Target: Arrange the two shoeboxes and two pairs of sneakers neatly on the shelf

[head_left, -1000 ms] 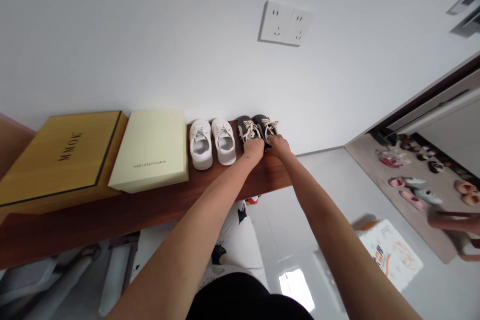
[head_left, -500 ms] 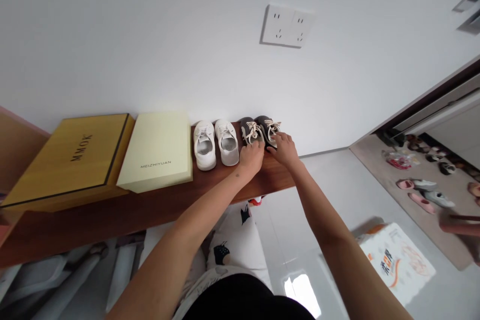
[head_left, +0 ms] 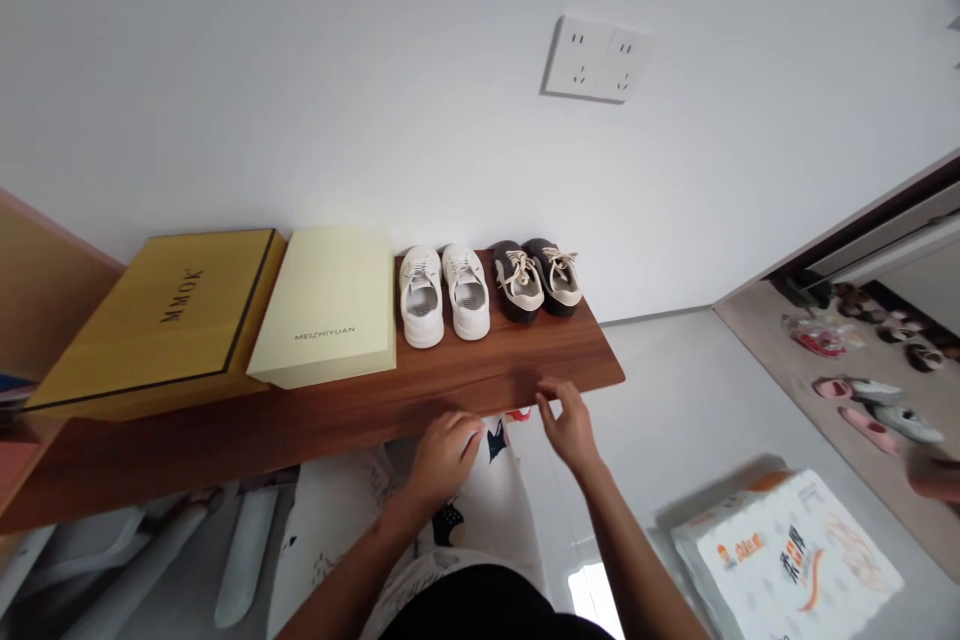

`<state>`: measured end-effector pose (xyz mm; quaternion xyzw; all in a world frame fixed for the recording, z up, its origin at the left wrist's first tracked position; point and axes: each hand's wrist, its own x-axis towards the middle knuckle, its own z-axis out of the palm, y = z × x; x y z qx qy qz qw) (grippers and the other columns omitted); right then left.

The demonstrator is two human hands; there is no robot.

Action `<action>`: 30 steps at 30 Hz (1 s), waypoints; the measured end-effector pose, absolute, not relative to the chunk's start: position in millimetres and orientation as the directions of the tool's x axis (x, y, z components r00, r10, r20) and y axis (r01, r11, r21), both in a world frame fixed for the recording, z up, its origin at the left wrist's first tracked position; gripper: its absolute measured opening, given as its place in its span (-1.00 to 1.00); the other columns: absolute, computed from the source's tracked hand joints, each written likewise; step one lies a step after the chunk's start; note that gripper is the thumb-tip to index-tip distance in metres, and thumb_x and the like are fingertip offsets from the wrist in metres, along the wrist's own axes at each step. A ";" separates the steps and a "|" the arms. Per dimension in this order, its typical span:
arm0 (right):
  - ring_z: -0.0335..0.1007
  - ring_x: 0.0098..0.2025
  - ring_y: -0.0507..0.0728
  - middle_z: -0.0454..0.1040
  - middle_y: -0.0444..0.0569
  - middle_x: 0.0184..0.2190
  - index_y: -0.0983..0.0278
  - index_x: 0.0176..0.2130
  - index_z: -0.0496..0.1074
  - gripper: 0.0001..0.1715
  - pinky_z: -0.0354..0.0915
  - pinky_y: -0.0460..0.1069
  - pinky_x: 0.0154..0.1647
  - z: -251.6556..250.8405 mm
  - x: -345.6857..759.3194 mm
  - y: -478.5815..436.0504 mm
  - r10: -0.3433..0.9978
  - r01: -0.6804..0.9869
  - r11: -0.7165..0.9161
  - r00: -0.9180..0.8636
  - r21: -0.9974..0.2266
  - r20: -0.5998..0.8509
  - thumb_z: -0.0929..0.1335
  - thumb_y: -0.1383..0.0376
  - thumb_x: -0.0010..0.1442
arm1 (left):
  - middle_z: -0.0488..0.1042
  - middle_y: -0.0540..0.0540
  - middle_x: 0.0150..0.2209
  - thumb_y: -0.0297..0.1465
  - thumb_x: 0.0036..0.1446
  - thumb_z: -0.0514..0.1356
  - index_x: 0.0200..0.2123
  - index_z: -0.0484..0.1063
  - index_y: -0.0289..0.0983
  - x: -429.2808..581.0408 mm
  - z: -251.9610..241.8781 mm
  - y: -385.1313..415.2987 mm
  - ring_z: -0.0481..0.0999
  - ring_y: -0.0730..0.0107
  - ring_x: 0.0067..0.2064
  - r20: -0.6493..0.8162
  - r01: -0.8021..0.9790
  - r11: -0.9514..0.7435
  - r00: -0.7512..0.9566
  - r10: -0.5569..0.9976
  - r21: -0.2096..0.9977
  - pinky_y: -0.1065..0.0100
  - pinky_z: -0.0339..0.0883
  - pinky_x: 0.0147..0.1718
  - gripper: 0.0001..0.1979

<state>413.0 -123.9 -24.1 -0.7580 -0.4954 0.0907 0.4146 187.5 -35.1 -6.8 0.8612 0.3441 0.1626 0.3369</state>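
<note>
A pair of dark shoes with cream laces and cream heels, the left one beside the right one, stands on the brown wooden shelf with toes to the wall. Left of them is a white pair, one shoe next to the other. My left hand is in front of the shelf's front edge, loosely curled, a gap between thumb and fingers, holding nothing. By the shelf edge below the dark shoes, my right hand has thumb and fingers apart and is empty.
A pale yellow box and a gold box sit at the shelf's left. On the wall is a socket plate. A wrapped white pack lies on the floor at right, and several shoes rest on a mat.
Both hands have let go of the dark shoes and drawn back toward my body. The dark shoes now stand by themselves on the shelf. The view has shifted slightly.
</note>
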 end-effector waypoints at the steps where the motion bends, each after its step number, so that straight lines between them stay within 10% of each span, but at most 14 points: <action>1: 0.52 0.01 0.29 0.58 0.14 -0.11 0.15 -0.10 0.49 -0.75 0.43 0.26 0.08 -29.8 401.8 -129.0 0.828 0.650 -0.152 0.495 -0.744 0.263 0.26 0.19 0.32 | 0.59 -0.15 -0.16 -0.35 0.28 0.01 -0.21 0.55 -0.17 174.2 -12.5 -43.5 0.54 0.17 -0.06 -0.003 0.514 -0.464 0.673 0.740 0.721 0.12 0.38 0.04 -0.71; 7: 0.60 -0.16 0.27 0.62 0.07 -0.16 0.10 -0.07 0.49 -0.71 0.52 0.23 -0.07 -43.7 368.8 -126.9 0.886 0.539 -0.113 0.435 -0.835 0.161 0.27 0.11 0.31 | 0.60 -0.08 -0.23 -0.26 0.24 0.02 -0.37 0.55 -0.08 123.7 -22.8 -66.7 0.58 0.16 -0.11 -0.190 0.581 -0.229 0.570 0.799 0.781 0.14 0.46 -0.02 -0.70; 12: 0.56 -0.13 0.24 0.60 0.04 -0.16 0.12 -0.13 0.51 -0.74 0.49 0.18 -0.04 -16.0 414.5 -77.0 0.926 0.651 -0.067 0.323 -0.756 0.197 0.29 0.15 0.27 | 0.55 -0.19 0.01 -0.30 0.27 0.03 -0.02 0.54 -0.14 146.9 8.0 -35.5 0.51 0.13 0.09 -0.008 0.508 -0.285 0.499 0.866 0.813 0.04 0.37 0.13 -0.66; 18: 0.31 0.22 0.37 0.38 0.34 0.13 0.35 0.02 0.46 -0.58 0.23 0.27 0.23 27.7 504.8 8.5 0.626 0.670 -0.500 0.717 -0.548 0.305 0.27 0.23 0.23 | 0.40 -0.26 0.18 -0.40 0.31 0.09 0.22 0.32 -0.26 298.6 49.1 30.6 0.48 0.24 0.13 0.213 0.349 -0.536 0.650 0.729 0.768 0.25 0.39 0.08 -0.58; 24: 0.49 -0.01 0.30 0.50 0.25 -0.07 0.32 -0.19 0.50 -0.67 0.37 0.12 0.07 25.1 536.1 34.7 0.661 0.566 -0.543 0.744 -0.620 0.100 0.38 0.16 0.10 | 0.42 -0.36 0.13 -0.27 0.26 0.21 0.10 0.40 -0.29 403.7 55.8 82.9 0.51 -0.01 0.11 -0.120 0.724 -0.421 0.565 0.816 0.547 0.15 0.40 0.03 -0.61; 30: 0.51 -0.24 0.19 0.50 -0.01 -0.33 0.23 -0.08 0.37 -0.57 0.49 0.04 -0.28 6.3 570.9 17.4 0.563 0.148 -0.314 0.825 -0.938 -0.058 0.24 -0.01 0.23 | 0.52 -0.19 -0.06 -0.25 0.38 0.02 0.00 0.45 -0.25 402.9 30.2 91.2 0.56 0.26 -0.04 -0.088 0.400 -0.100 0.426 0.900 0.911 0.32 0.47 -0.09 -0.69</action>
